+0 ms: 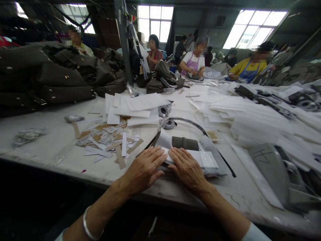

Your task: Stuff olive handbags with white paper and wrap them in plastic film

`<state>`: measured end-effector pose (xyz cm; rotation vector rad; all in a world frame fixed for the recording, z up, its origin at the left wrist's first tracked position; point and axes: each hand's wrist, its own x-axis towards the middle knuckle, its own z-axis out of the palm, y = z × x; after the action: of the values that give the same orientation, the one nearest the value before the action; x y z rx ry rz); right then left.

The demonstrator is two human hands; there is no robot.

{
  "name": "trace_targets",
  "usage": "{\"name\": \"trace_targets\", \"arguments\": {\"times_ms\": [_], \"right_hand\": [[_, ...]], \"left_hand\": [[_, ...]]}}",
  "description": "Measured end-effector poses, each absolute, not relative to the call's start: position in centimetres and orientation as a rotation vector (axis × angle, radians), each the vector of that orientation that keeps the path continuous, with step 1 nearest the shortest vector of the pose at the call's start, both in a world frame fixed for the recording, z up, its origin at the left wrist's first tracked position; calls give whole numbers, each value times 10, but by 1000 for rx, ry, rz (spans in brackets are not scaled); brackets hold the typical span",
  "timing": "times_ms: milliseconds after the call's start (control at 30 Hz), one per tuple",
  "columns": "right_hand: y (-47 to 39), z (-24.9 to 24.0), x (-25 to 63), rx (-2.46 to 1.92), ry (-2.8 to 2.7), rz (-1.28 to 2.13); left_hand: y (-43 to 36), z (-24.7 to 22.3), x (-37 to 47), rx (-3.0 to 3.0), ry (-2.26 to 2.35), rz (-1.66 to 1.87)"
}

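Note:
Both hands lie flat, side by side, on folded white paper (207,159) at the table's front edge. My left hand (144,167) rests on the paper's left part, fingers stretched out. Beside it my right hand (187,167) presses on the same paper with its fingers spread. Under and around the paper is a grey-green bag piece with white sheets, mostly hidden. A small dark green pouch (185,143) with a band round its middle lies just behind the paper. A dark strap (193,124) in clear wrap curves behind the pouch.
Paper and cardboard scraps (124,144) lie left of my hands, with white sheets (140,102) behind. Dark bags (65,77) are heaped at the far left. More sheets (238,107) and a grey bag piece (268,164) lie right. Several people work across the table.

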<state>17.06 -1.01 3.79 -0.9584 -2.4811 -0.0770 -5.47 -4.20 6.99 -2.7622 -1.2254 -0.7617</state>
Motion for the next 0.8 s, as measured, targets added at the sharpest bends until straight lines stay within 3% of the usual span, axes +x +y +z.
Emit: {"name": "trace_targets", "arguments": {"times_ms": [167,800], "right_hand": [[-14,41,168,-1056,-2492,-95],[-27,18,162,-1133,-2340,-301]], "left_hand": [[-45,43,-54,-2638,-1261,-705],[-14,26,-64,-2734,-1084,-861]]}}
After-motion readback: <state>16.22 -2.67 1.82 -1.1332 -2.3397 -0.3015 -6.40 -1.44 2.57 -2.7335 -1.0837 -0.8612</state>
